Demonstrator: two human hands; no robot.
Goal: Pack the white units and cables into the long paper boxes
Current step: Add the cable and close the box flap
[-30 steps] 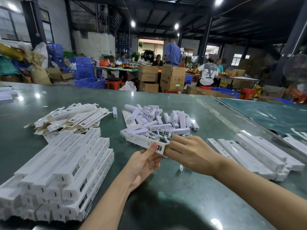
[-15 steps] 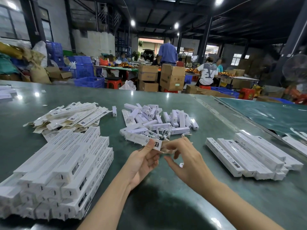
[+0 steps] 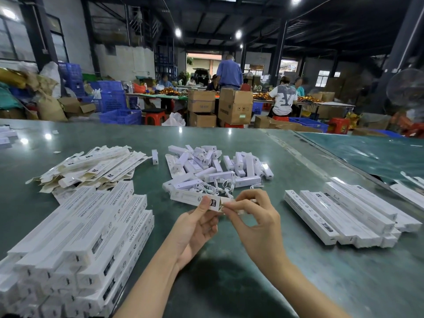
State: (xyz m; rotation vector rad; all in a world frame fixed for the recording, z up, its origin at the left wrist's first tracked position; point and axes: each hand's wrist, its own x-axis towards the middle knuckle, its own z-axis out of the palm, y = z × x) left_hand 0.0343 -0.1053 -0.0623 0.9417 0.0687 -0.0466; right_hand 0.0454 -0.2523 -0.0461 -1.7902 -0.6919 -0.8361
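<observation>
A long white paper box [image 3: 191, 198] lies flat, pointing away to the left. My left hand [image 3: 197, 226] grips its near end, thumb on top by the black label. My right hand [image 3: 254, 219] pinches the box's end flap [image 3: 226, 204] between thumb and fingertips. Just behind the box lies a heap of white units [image 3: 213, 166] with coiled white cables [image 3: 215, 188] at its near edge.
A large stack of long white boxes [image 3: 75, 244] fills the near left of the green table [image 3: 229, 283]. Flat unfolded boxes [image 3: 91, 166] lie behind the stack. More long boxes [image 3: 344, 216] sit in a row on the right. People work among cartons [image 3: 234, 106] beyond the table.
My right hand has turned from a loose fist at the box end to a fingertip pinch on the flap. My left hand keeps its hold on the box.
</observation>
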